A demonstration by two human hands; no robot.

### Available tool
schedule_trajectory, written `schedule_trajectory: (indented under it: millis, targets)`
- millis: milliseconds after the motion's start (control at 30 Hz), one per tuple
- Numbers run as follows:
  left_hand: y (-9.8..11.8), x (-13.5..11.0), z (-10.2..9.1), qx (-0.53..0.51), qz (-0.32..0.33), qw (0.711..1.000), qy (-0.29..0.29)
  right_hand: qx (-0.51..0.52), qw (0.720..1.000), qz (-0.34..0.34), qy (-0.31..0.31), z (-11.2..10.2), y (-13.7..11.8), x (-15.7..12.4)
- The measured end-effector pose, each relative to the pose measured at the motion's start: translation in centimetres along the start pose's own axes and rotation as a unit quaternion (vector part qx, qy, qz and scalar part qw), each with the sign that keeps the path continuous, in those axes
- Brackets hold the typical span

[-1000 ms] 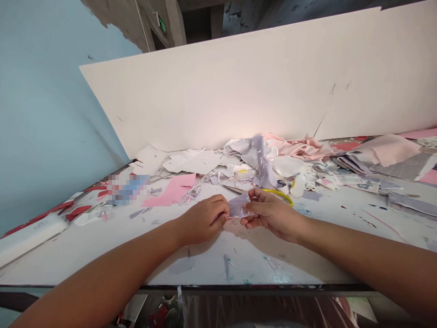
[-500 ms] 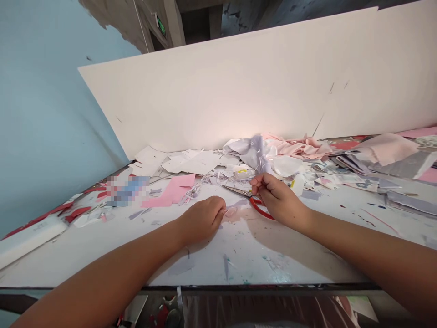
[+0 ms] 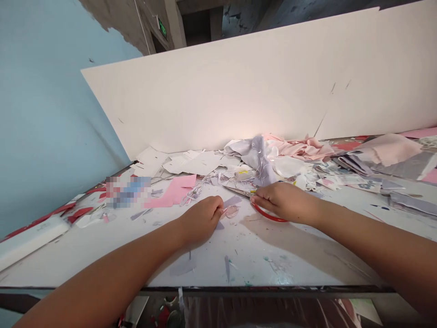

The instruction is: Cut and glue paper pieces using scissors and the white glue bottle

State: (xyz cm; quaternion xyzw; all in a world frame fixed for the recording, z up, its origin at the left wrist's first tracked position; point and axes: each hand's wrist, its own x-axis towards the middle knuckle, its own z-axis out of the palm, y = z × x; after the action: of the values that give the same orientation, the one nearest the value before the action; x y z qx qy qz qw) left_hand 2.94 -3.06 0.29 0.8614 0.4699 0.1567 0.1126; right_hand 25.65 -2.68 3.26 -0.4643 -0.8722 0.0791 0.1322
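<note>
My left hand [image 3: 201, 218] is closed near the middle of the white table. A thin, looped pink strip [image 3: 231, 211] sticks out from its pinched fingertips; the rest of it is hidden in the hand. To its right, my right hand [image 3: 287, 200] lies closed over the red-handled scissors [image 3: 239, 191]. Their metal blades point left and away from me, with the fingers covering part of the handles. A small grey-lilac fabric scrap [image 3: 234, 201] rests between the two hands.
Lilac cloth [image 3: 256, 155], pink cloth [image 3: 303, 148] and white paper pieces [image 3: 196, 161] are heaped against a white upright board [image 3: 218, 100]. Flat pink pieces [image 3: 174, 191] lie left of centre. A long white box [image 3: 34, 239] stands at the table's left edge.
My right hand has come down and flattened over the scissors' red handles, its fingers lower than before. The left hand has barely moved, and more of the pink loop shows.
</note>
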Motion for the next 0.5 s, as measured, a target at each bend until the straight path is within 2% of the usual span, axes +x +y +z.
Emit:
schedule_trajectory:
  millis: [67,133,267,333,433,500]
  targets:
    - [-0.2,0.1,-0.1,-0.014,-0.008,1.0,-0.006,-0.06,0.998,0.016,0.01,-0.8,0.6,0.2]
    - [-0.2,0.1,-0.2,-0.03,-0.017,0.999,-0.013,-0.061,0.997,0.041,0.024,-1.6,1.6,0.5]
    - [-0.2,0.1,-0.3,-0.054,-0.026,0.998,-0.013,0.055,0.993,0.078,0.075,-2.6,3.8,0.9]
    - [-0.2,0.1,-0.4,-0.061,-0.029,0.998,-0.013,0.101,0.99,0.058,0.084,-2.7,4.4,0.9]
    - [-0.1,0.1,-0.5,-0.072,-0.039,0.997,-0.018,0.109,0.992,0.042,0.051,-2.7,4.9,0.9]
    - [-0.1,0.1,-0.5,-0.079,-0.047,0.996,-0.022,0.093,0.992,0.081,0.015,-2.8,5.3,0.9]
